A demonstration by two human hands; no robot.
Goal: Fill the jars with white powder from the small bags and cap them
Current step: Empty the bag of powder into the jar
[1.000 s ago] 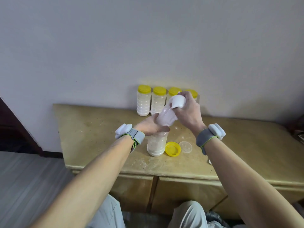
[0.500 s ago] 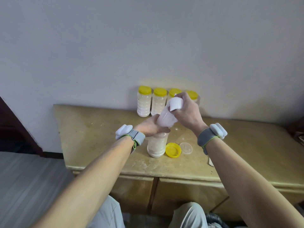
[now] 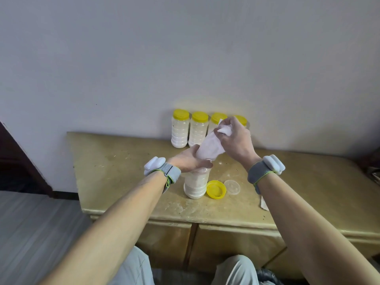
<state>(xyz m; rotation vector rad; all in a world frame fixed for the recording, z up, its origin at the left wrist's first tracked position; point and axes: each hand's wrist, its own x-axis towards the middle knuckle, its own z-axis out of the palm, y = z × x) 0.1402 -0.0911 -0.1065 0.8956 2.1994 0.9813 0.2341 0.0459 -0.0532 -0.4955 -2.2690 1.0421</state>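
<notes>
An open clear jar (image 3: 195, 185), mostly full of white powder, stands on the yellowish cabinet top (image 3: 115, 169). My left hand (image 3: 188, 160) wraps around the jar's neck and the mouth of a small white bag (image 3: 209, 148) tilted upside down over it. My right hand (image 3: 234, 140) grips the crumpled upper end of the bag, above and to the right of the jar. A yellow cap (image 3: 216, 189) lies open side up just right of the jar, with a clear inner seal disc (image 3: 232, 187) beside it.
Several capped, powder-filled jars (image 3: 180, 129) stand in a row against the wall behind my hands. A white scrap (image 3: 264, 203) lies near the front edge under my right forearm. Spilled powder dusts the top. Cabinet doors and my knees are below.
My right hand has squeezed and lowered the bag's upper end, which looks more crumpled and flatter. My left hand and the jar stay in place.
</notes>
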